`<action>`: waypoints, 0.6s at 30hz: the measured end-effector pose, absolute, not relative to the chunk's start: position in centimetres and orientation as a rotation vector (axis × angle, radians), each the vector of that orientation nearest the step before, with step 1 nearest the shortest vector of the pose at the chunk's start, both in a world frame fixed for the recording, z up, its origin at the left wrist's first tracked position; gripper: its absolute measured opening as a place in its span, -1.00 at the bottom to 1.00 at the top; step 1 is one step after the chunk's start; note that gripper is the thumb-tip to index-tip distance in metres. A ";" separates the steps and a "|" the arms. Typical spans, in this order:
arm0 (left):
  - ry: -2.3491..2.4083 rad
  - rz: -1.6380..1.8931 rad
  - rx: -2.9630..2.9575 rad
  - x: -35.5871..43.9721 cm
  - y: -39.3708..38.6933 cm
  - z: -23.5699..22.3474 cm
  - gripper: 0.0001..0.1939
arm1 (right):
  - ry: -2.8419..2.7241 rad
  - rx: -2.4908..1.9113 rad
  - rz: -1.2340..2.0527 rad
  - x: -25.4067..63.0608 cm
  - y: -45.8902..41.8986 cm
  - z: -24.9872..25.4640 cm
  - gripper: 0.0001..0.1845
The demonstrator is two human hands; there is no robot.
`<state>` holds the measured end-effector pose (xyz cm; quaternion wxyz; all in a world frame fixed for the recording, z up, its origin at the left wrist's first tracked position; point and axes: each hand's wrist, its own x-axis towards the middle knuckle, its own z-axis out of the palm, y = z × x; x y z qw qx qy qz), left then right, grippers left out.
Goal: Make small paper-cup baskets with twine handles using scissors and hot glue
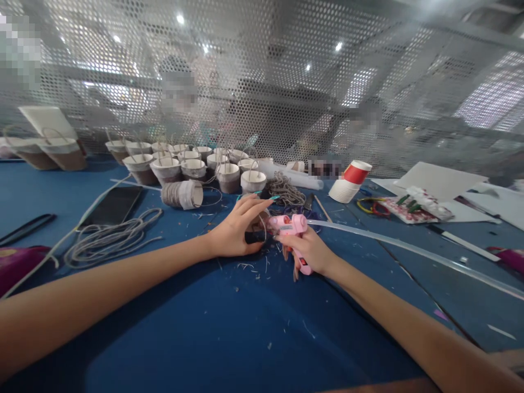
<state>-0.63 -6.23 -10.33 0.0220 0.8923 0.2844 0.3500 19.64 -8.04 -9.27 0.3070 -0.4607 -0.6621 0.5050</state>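
My right hand (pixel 313 248) is wrapped around the handle of a pink hot glue gun (pixel 289 224). Its nozzle end points left, toward my other hand. A long clear glue stick (pixel 388 243) runs out of the gun's back to the right edge. My left hand (pixel 239 226) curls its fingers around something beside the nozzle. Between thumb and fingers a dark piece (pixel 254 236) shows, and a thin loop of cord (pixel 265 233) stands by it. What exactly these fingers grip is mostly hidden.
Several small cups with cord handles (pixel 166 169) stand behind my hands. A twine-wrapped roll (pixel 182 195) lies before them. Coiled grey cord (pixel 112 240) and a dark phone (pixel 112 206) are at left. Tangled twine (pixel 286 188), stacked paper cups (pixel 350 183) and white sheets (pixel 440 180) sit toward the right.
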 end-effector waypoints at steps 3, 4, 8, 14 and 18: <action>0.875 1.071 2.766 -0.7 -6.2 -10.4 -0.12 | -1.748 -1.234 1.339 19.6 -8.1 -9.2 -0.86; 0.871 1.069 2.765 -0.8 -6.2 -10.4 -0.11 | -1.747 -1.238 1.340 19.6 -8.2 -9.2 -0.85; 0.856 1.077 2.756 -0.9 -6.1 -10.4 -0.13 | -1.782 -1.239 1.310 19.6 -8.4 -9.1 -0.79; 0.848 1.073 2.751 -1.1 -6.1 -10.3 -0.14 | -1.827 -1.264 1.274 19.3 -8.6 -8.9 -0.74; 0.849 1.072 2.745 -1.2 -6.1 -10.4 -0.14 | -1.797 -1.276 1.311 19.3 -8.6 -9.0 -0.71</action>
